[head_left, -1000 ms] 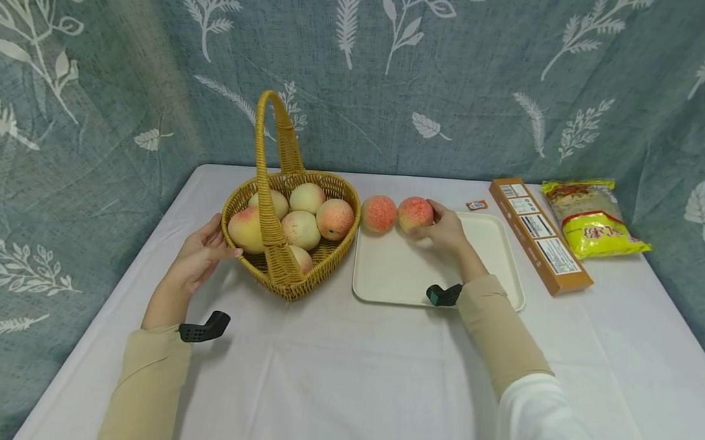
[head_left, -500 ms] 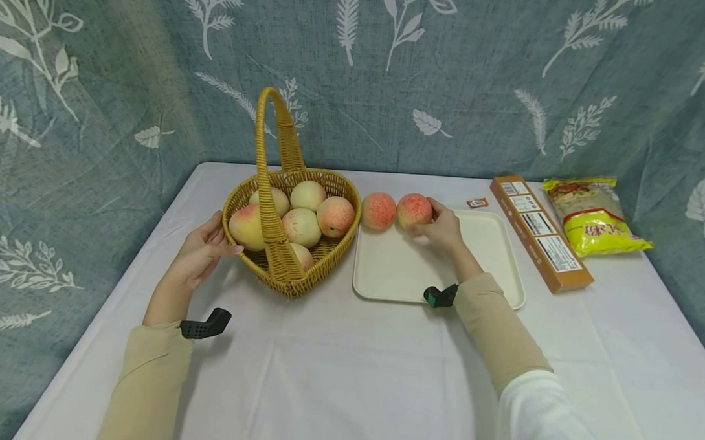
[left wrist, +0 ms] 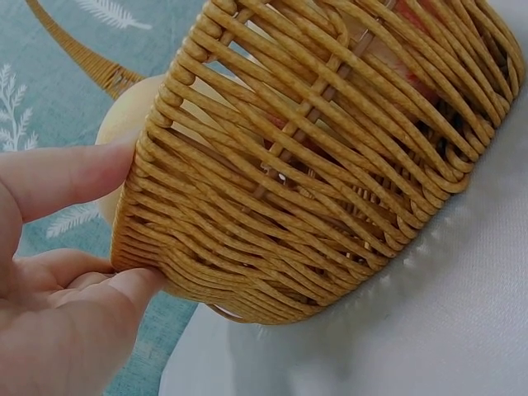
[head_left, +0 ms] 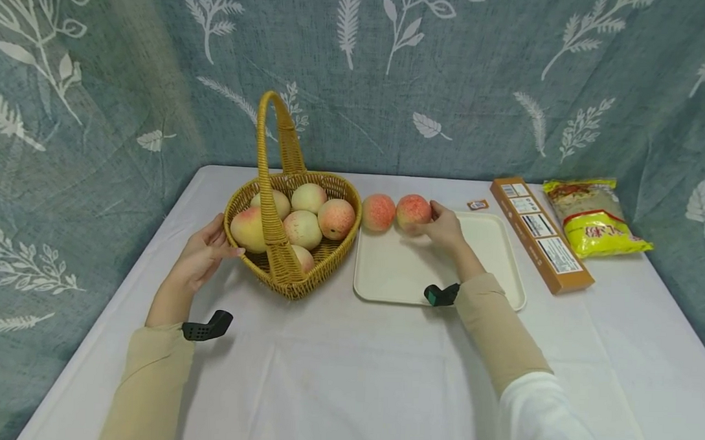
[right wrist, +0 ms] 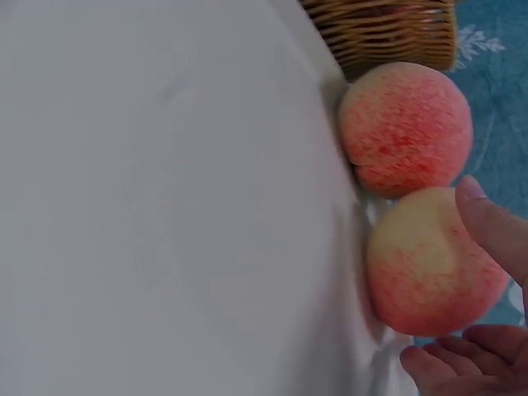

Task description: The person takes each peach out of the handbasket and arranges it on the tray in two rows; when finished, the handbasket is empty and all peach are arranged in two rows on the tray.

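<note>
A golden wicker basket [head_left: 327, 271] with a tall arched handle holds several pale and blushed peaches [head_left: 302, 228]. My left hand [head_left: 202, 257] grips its left rim, with the thumb [left wrist: 74, 175] on one side of the rim and the fingers on the other. Right of the basket, a red peach [head_left: 378, 212] and a second red peach [head_left: 413, 212] sit side by side at the back edge of a cream tray [head_left: 397, 273]. My right hand [head_left: 448, 233] is at the second peach's right side. The right wrist view has its thumb [right wrist: 487, 219] overlapping that peach, while the loosely bent fingers lie just off it.
A long brown box [head_left: 541, 236] lies slantwise right of the tray, with a yellow plastic packet [head_left: 597, 219] beyond it. Behind the tray is a small orange-and-white packet [head_left: 477, 204]. A patterned blue-green curtain [head_left: 357, 84] hangs along the white-covered table [head_left: 347, 375].
The right fingers have eased slightly away from the second peach, which has shifted a little left. My left hand stays on the basket rim.
</note>
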A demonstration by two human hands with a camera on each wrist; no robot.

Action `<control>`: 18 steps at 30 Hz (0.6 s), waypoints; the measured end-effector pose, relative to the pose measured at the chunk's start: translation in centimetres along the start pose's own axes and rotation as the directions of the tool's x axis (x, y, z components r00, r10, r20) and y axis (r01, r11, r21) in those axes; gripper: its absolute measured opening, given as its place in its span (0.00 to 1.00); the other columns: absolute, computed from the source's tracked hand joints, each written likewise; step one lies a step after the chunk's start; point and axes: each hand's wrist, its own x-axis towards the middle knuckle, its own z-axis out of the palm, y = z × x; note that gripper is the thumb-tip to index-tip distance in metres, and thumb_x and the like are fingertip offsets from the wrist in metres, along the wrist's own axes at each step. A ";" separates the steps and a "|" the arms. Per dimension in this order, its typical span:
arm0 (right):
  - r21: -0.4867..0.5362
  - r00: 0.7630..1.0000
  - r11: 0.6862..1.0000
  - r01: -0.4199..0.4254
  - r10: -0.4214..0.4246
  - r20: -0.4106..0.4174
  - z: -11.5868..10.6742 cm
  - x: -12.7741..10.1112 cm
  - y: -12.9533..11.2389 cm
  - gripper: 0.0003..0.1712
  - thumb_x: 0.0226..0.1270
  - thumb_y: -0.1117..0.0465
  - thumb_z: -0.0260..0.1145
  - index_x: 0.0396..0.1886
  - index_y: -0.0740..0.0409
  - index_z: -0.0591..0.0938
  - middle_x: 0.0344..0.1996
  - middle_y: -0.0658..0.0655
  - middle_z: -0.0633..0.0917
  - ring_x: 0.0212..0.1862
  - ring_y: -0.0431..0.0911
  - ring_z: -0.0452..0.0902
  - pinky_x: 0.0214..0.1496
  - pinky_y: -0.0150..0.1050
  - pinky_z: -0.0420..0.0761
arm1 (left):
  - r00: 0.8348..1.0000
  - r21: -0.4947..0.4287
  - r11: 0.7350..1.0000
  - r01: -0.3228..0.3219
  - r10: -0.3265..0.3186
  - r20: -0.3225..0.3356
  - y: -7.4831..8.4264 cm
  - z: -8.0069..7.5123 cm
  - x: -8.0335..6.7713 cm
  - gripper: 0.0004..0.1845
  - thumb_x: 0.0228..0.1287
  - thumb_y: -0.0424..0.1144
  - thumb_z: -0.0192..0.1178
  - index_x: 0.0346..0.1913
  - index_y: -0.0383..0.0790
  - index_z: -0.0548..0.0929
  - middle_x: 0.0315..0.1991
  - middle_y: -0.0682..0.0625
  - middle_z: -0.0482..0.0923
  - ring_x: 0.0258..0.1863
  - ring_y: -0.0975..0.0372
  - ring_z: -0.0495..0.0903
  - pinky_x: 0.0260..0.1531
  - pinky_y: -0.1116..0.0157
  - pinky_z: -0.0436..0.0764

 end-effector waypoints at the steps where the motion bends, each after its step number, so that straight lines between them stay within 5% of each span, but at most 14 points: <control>1: 0.022 1.000 1.000 -0.009 0.009 0.003 -0.3 -0.1 -0.2 0.52 0.60 0.61 0.71 0.76 0.69 0.51 0.74 0.66 0.56 0.74 0.55 0.52 0.74 0.42 0.57 | 1.000 0.003 1.000 -0.002 0.002 0.001 0.0 0.0 0.0 0.52 0.60 0.15 0.50 0.74 0.35 0.24 0.76 0.41 0.22 0.75 0.56 0.30 0.71 0.67 0.45; 10: 0.148 0.996 0.989 0.026 -0.014 -0.083 -1.6 -0.4 -3.3 0.48 0.63 0.58 0.70 0.76 0.64 0.55 0.74 0.61 0.58 0.74 0.52 0.53 0.73 0.41 0.60 | 1.000 0.003 1.000 -0.014 0.014 0.000 -0.1 -0.2 -0.2 0.52 0.60 0.16 0.51 0.74 0.34 0.24 0.76 0.41 0.21 0.75 0.56 0.30 0.71 0.68 0.45; 18: 0.107 0.984 0.985 0.134 -0.145 0.101 1.7 -1.2 -7.5 0.46 0.63 0.58 0.71 0.75 0.63 0.58 0.74 0.60 0.61 0.73 0.50 0.56 0.71 0.38 0.64 | 1.000 -0.014 1.000 -0.011 0.011 0.005 -0.2 -0.1 -0.1 0.53 0.60 0.16 0.52 0.74 0.36 0.24 0.76 0.42 0.21 0.75 0.56 0.30 0.71 0.67 0.46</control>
